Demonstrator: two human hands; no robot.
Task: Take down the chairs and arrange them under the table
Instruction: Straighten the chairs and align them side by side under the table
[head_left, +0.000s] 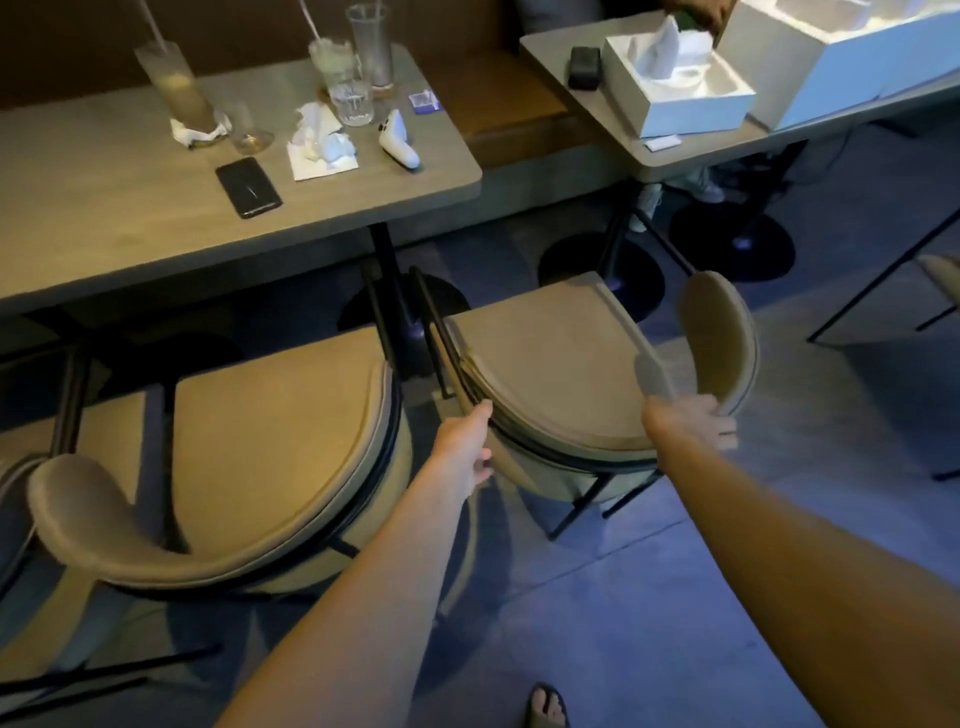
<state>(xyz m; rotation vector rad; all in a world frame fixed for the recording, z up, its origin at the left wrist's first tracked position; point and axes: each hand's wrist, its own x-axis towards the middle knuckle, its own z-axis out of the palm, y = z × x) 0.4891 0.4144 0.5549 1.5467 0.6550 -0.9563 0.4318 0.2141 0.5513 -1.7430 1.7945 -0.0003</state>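
A tan upholstered chair (561, 358) with black metal legs stands tilted on the floor between two tables. My left hand (467, 447) grips the left rim of its seat. My right hand (701, 421) is closed on the lower end of its curved backrest (722, 338). A second, matching chair (270, 447) stands to the left, its seat partly tucked beneath the grey table (130, 218). Its backrest (88, 514) curves toward me at the lower left.
On the left table sit several glasses (176, 88), a black phone (248, 187), crumpled napkins (322, 140) and a white controller (397, 137). The right table (644, 150) carries a tissue box (675, 83) and a white box. Black pedestal bases (602, 280) stand on the floor. My sandalled foot (545, 706) is below.
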